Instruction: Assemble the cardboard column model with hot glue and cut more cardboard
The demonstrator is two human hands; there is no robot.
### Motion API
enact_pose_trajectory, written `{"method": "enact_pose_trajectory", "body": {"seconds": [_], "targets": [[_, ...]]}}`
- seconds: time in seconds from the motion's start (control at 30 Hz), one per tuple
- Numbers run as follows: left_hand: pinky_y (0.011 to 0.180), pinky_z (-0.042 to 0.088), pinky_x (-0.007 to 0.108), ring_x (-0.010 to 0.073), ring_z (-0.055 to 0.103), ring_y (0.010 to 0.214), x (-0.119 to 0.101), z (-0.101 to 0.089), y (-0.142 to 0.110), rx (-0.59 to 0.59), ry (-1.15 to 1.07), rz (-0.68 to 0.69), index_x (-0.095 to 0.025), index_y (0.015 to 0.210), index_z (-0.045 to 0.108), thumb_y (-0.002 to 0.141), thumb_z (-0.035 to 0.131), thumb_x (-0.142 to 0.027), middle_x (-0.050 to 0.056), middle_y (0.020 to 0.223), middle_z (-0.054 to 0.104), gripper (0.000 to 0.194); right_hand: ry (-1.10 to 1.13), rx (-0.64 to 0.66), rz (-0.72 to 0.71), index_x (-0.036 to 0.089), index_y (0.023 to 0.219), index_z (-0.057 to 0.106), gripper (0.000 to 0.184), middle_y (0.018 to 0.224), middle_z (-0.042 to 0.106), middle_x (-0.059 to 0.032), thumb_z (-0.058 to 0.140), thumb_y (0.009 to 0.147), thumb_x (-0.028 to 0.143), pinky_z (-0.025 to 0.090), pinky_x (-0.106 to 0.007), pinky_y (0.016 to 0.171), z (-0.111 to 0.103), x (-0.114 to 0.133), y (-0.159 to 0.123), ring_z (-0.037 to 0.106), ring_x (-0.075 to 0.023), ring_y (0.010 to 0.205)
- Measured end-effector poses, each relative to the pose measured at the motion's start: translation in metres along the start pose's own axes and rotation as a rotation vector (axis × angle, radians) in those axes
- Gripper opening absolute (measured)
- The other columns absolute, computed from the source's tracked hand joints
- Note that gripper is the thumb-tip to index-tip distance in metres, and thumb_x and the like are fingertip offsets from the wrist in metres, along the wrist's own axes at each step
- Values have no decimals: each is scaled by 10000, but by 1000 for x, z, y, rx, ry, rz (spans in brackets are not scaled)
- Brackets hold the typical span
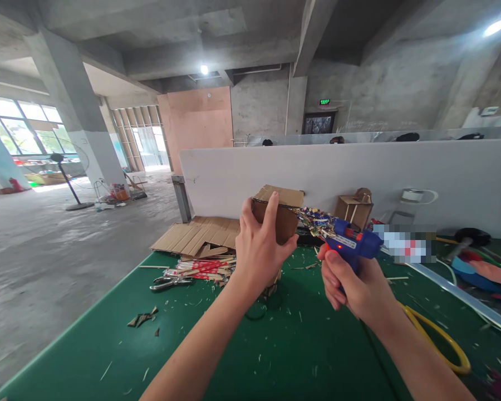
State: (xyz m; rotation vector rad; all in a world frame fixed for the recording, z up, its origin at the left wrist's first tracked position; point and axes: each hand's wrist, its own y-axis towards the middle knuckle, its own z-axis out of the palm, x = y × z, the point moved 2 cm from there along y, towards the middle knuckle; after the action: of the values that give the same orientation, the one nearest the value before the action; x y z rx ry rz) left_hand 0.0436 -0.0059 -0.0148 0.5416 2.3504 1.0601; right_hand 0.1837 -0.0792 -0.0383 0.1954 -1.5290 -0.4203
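Cardboard piece (287, 223), box-like, plain brown, dark along its upper edge; held up above the counter (275, 356) in the left hand (259, 239), fingers spread over the near side and top, thumb bent round toward the right; top panel's long axis runs left to right, dipping slightly rightward. Glue gun (353, 245), blue with a pale label and a lit red spot, in the right hand (357, 287), fingers closed round the handle; nozzle end thickly crusted with scraps; long axis lies crosswise, tip pointing left and a little up at the cardboard's upper edge; contact cannot be told.

Counter green, littered with slivers; left of the left hand, pliers (167, 284), red-and-pale sticks (209, 268) and flat corrugated sheets (183, 236); right of the right hand, a yellow loop (461, 356); beyond both hands, a white partition (350, 172); far left, grey concrete floor (108, 245) and a standing fan (69, 181).
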Motion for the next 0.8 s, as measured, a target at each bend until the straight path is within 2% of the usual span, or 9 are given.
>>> {"method": "enact_pose_trajectory", "body": {"seconds": [0.3, 0.8], "targets": [[793, 589, 490, 380, 426, 1270, 0, -2, 0, 8, -15, -6, -331, 1444, 244, 750, 696, -414, 156, 1440, 205, 833, -4, 5, 0, 209, 664, 423, 440, 466, 377, 84, 633, 792, 574, 372, -214, 335, 1, -4, 1, 358, -53, 338], [765, 590, 475, 370, 458, 1227, 3, -3, 1, 3, -20, -32, -335, 1401, 312, 753, 689, -439, 152, 1423, 223, 756, -57, -25, 2, 221, 686, 416, 413, 449, 378, 88, 635, 797, 553, 380, -231, 347, -9, -10, -5, 371, -71, 336]]}}
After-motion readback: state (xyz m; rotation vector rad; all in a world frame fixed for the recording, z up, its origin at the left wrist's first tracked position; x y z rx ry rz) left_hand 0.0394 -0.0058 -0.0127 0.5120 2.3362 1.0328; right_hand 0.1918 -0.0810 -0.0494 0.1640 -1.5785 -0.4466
